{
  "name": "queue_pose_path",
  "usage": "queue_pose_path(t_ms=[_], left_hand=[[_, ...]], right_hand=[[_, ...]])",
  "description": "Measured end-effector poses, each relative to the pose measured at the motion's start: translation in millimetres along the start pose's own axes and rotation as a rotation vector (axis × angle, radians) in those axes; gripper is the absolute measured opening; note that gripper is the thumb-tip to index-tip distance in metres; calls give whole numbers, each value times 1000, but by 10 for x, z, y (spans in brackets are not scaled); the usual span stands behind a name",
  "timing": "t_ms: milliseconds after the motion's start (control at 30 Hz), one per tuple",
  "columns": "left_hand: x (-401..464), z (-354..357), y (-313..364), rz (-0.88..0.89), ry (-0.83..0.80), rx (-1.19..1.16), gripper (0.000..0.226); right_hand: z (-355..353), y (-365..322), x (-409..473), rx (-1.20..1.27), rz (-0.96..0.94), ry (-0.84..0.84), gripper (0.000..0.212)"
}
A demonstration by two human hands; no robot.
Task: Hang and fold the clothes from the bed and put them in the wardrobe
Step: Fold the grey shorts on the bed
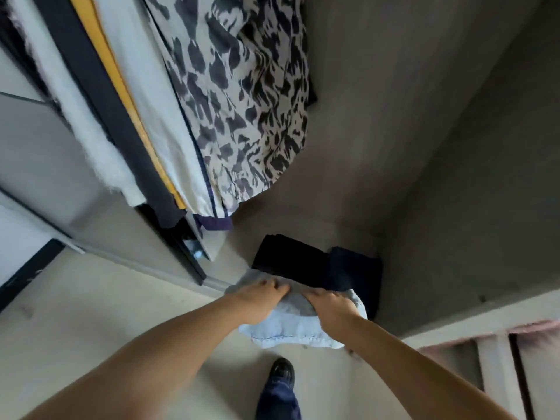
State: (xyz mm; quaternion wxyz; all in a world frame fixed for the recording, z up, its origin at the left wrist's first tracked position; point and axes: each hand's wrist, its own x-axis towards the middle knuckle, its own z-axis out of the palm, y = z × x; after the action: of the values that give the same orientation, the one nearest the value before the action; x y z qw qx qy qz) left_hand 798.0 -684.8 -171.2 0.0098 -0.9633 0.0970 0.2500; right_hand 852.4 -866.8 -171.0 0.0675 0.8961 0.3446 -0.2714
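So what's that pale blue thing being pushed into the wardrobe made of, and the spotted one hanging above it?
The pale blue folded garment looks like light-washed denim: matte, thick, with a dark stitched seam along its edge. The spotted hanging garment seems a thin, light woven fabric, perhaps viscose or chiffon, since it drapes in soft folds; the exact fibre can't be told. Both the left hand and the right hand rest on the denim.

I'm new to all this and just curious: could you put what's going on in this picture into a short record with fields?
place: wardrobe floor
left hand: rests on the light blue folded garment
right hand: grips the same garment
beyond it: black folded garment, navy folded garment beside it
hanging above: animal-print garment, white garment, yellow garment
foot: black shoe
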Motion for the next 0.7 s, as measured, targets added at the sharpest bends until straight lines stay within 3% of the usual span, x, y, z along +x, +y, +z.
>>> queue_pose_path(t_ms=[133, 233, 333, 433, 567, 700], left_hand=[[805, 20, -425, 39, -52, 40, 60], [1427, 0, -791, 84, -20, 85, 55], [2080, -30, -1107, 112, 71, 124, 47], [2690, 9, -1287, 82, 127, 165, 55], [3303, 409, -1468, -20, 134, 240, 64], [3701, 1421, -1573, -18, 237, 281, 58]], right_hand=[[-61, 274, 805, 6, 41, -51, 81], [-170, 495, 1412, -36, 57, -16, 69], [-269, 752, 1986, -115, 70, 100, 56], [-222, 1004, 2502, -140, 134, 221, 58], [306, 1161, 3261, -71, 221, 374, 62], [1365, 1003, 3824, 31, 260, 463, 68]])
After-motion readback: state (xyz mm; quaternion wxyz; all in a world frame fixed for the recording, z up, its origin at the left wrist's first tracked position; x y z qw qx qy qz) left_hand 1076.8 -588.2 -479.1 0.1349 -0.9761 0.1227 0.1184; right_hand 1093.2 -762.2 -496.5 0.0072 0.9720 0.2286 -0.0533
